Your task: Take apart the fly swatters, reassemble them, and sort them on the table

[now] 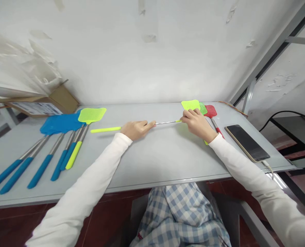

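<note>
The left hand [135,130] pinches a lime-green plastic fly swatter [106,129] by its metal rod [167,122], the right hand [197,122] pinching farther along, seemingly mid-work; blue plastic swatters [61,123] lie aside, perhaps finished.

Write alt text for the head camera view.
A person's left hand and right hand hold a yellow-green fly swatter over a grey table. Blue swatters and another yellow-green one lie left; a green swatter, a red swatter and a phone lie right.

Both arms [90,187] reach far; the left hand [134,130] grips, pointing right, the right hand [197,124] pinches, pointing left.
</note>
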`<state>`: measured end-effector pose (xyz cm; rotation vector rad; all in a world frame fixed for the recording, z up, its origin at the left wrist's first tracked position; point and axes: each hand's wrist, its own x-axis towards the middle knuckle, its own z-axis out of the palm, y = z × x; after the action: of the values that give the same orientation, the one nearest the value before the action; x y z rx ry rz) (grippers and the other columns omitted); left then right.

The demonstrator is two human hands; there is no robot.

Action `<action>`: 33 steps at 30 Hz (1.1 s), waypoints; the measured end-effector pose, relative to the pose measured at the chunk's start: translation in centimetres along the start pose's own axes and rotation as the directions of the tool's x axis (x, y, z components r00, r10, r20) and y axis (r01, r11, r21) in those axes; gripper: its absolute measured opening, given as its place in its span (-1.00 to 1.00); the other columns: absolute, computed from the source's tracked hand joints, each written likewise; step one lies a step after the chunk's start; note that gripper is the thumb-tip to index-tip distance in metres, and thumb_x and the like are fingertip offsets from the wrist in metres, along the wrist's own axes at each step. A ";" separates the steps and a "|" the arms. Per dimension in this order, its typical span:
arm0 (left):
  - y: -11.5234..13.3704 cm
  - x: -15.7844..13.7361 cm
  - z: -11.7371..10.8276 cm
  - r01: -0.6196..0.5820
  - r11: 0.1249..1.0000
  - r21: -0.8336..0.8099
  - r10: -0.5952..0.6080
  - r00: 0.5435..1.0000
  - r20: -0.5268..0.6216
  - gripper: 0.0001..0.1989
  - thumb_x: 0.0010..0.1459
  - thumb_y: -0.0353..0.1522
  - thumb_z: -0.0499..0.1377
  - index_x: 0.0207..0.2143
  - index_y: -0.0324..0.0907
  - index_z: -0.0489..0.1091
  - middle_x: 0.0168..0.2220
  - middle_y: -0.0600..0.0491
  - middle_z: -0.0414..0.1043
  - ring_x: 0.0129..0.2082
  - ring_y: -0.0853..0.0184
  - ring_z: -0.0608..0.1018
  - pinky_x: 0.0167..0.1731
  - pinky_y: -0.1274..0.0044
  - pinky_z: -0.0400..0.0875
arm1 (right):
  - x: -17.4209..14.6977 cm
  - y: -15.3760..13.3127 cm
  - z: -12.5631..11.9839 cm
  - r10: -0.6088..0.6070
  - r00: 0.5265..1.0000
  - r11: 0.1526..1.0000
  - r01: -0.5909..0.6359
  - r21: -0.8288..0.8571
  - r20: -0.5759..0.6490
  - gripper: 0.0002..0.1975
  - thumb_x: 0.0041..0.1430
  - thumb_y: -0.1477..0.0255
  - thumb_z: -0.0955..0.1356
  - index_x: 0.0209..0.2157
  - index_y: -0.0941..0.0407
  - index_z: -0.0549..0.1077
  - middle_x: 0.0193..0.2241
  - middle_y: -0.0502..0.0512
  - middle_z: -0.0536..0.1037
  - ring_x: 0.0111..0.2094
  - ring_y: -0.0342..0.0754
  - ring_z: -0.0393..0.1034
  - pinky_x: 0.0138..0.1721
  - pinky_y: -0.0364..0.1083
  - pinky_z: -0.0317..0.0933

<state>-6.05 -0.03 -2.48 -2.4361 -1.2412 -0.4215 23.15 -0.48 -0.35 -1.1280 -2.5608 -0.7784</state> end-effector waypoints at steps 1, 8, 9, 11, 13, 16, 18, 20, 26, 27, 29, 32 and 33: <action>0.2 0.1 -0.1 0.005 1.000 0.013 -0.005 1.000 0.015 -0.57 0.37 -0.14 -0.14 -0.27 0.01 0.50 -0.65 0.10 0.20 -0.69 0.41 0.19 -0.61 0.49 -0.16 | 0.0 0.0 0.0 0.007 1.000 1.000 -0.007 0.004 -0.005 -0.60 0.09 0.79 0.16 -0.31 0.16 0.51 -0.32 0.16 0.40 -0.31 0.01 0.16 -0.24 -0.03 -0.05; 1.6 0.9 -0.5 0.091 0.996 -0.005 -0.091 0.995 0.048 -0.59 0.37 -0.10 -0.12 -0.05 0.07 0.49 -0.46 0.03 0.47 -0.50 0.31 0.47 -0.57 0.50 -0.03 | 0.1 1.3 0.0 0.178 0.982 0.984 -0.177 0.013 -0.056 -0.70 0.21 0.63 0.20 -0.27 0.10 0.54 -0.30 0.19 0.41 -0.27 0.06 0.16 -0.24 0.01 -0.08; 1.5 1.0 -0.7 0.099 0.995 -0.030 -0.097 0.994 0.043 -0.60 0.36 -0.10 -0.09 0.00 0.07 0.46 -0.41 0.03 0.50 -0.44 0.29 0.50 -0.56 0.50 0.01 | 0.0 1.8 0.0 0.211 0.975 0.977 -0.211 0.011 -0.065 -0.71 0.21 0.60 0.21 -0.26 0.09 0.54 -0.28 0.19 0.41 -0.24 0.07 0.17 -0.23 0.01 -0.07; 1.0 0.9 -1.0 0.134 0.988 -0.078 -0.132 0.991 0.037 -0.61 0.33 -0.09 -0.03 0.05 0.03 0.42 -0.34 0.01 0.52 -0.33 0.25 0.53 -0.52 0.51 0.10 | -0.3 2.9 -0.1 0.276 0.958 0.961 -0.278 -0.005 -0.076 -0.73 0.23 0.54 0.22 -0.25 0.09 0.54 -0.26 0.21 0.41 -0.20 0.10 0.18 -0.21 0.04 -0.06; 0.2 0.8 -1.3 0.201 0.973 -0.110 -0.194 0.979 0.068 -0.64 0.33 -0.12 -0.01 -0.02 -0.04 0.45 -0.27 0.00 0.53 -0.29 0.24 0.54 -0.48 0.51 0.15 | -0.6 3.8 -0.1 0.341 0.937 0.938 -0.344 -0.033 -0.081 -0.73 0.26 0.49 0.21 -0.26 0.11 0.55 -0.24 0.24 0.41 -0.18 0.13 0.19 -0.19 0.06 -0.04; -0.8 0.8 -1.5 0.286 0.943 -0.169 -0.258 0.952 0.166 -0.66 0.35 -0.18 -0.05 -0.19 -0.10 0.46 -0.26 0.02 0.52 -0.31 0.27 0.53 -0.45 0.51 0.19 | -0.8 4.5 -0.1 0.378 0.925 0.923 -0.380 -0.064 -0.044 -0.71 0.29 0.45 0.20 -0.27 0.12 0.55 -0.22 0.25 0.42 -0.15 0.15 0.21 -0.16 0.08 -0.02; -0.9 0.8 -1.2 0.262 0.940 -0.220 -0.223 0.957 0.187 -0.67 0.32 -0.12 -0.01 -0.17 -0.11 0.43 -0.21 0.01 0.50 -0.27 0.27 0.53 -0.38 0.50 0.25 | -0.8 4.6 -0.1 0.366 0.930 0.928 -0.366 -0.069 -0.011 -0.69 0.30 0.43 0.19 -0.26 0.12 0.55 -0.20 0.26 0.43 -0.14 0.15 0.22 -0.16 0.09 0.00; -0.9 0.9 -0.7 0.174 0.956 -0.237 -0.134 0.975 0.177 -0.64 0.28 -0.08 0.05 -0.13 -0.14 0.41 -0.13 -0.03 0.46 -0.21 0.24 0.52 -0.27 0.47 0.30 | -0.8 4.5 0.0 0.370 0.929 0.927 -0.369 -0.068 -0.001 -0.68 0.31 0.43 0.17 -0.23 0.12 0.55 -0.19 0.27 0.44 -0.14 0.16 0.24 -0.15 0.09 0.02; -0.3 0.9 0.3 0.151 0.978 -0.141 -0.113 0.963 0.243 -0.65 0.38 -0.19 -0.12 -0.06 -0.10 0.39 -0.13 -0.01 0.48 -0.25 0.25 0.54 -0.36 0.48 0.27 | -0.4 2.7 0.2 0.337 0.941 0.938 -0.339 -0.074 -0.034 -0.67 0.29 0.49 0.18 -0.03 0.21 0.46 -0.02 0.34 0.42 0.01 0.20 0.24 -0.05 0.11 0.06; 0.1 0.9 0.3 0.161 0.980 -0.117 -0.130 0.963 0.234 -0.65 0.38 -0.18 -0.12 -0.05 -0.07 0.39 -0.12 0.00 0.48 -0.27 0.26 0.54 -0.42 0.49 0.23 | -0.2 1.9 0.2 0.293 0.955 0.953 -0.295 -0.070 -0.044 -0.64 0.29 0.50 0.17 0.04 0.23 0.41 0.04 0.35 0.39 0.06 0.20 0.21 -0.02 0.11 0.05; 1.1 1.0 0.0 0.139 0.987 -0.075 -0.122 0.971 0.204 -0.64 0.38 -0.15 -0.12 -0.05 -0.05 0.40 -0.14 0.01 0.49 -0.29 0.26 0.55 -0.51 0.50 0.15 | 0.4 0.0 0.3 0.171 0.985 0.984 -0.172 -0.044 -0.018 -0.62 0.33 0.48 0.15 0.10 0.25 0.34 0.05 0.36 0.40 0.08 0.17 0.22 0.00 0.07 0.05; 2.4 1.1 -0.5 0.090 0.995 -0.052 -0.081 0.985 0.152 -0.62 0.39 -0.16 -0.14 -0.09 -0.05 0.42 -0.21 0.00 0.51 -0.30 0.25 0.55 -0.55 0.49 0.06 | 1.3 -2.3 0.5 0.059 0.987 0.997 -0.065 0.035 0.147 -0.60 0.42 0.36 0.04 -0.07 0.21 0.41 -0.21 0.27 0.52 -0.19 0.07 0.38 -0.20 -0.01 0.08; 2.7 1.1 -0.5 0.081 0.995 -0.052 -0.073 0.988 0.135 -0.62 0.39 -0.16 -0.14 -0.10 -0.06 0.43 -0.24 0.00 0.51 -0.32 0.26 0.55 -0.56 0.49 0.03 | 1.5 -2.6 0.6 0.050 0.979 0.996 -0.063 0.059 0.199 -0.56 0.43 0.31 0.02 -0.12 0.21 0.41 -0.28 0.24 0.52 -0.29 0.03 0.39 -0.29 -0.04 0.04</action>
<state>-3.26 -0.94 -2.07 -2.5060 -1.3999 -0.3247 20.23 -0.71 -1.26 -1.3114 -2.6782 -0.5919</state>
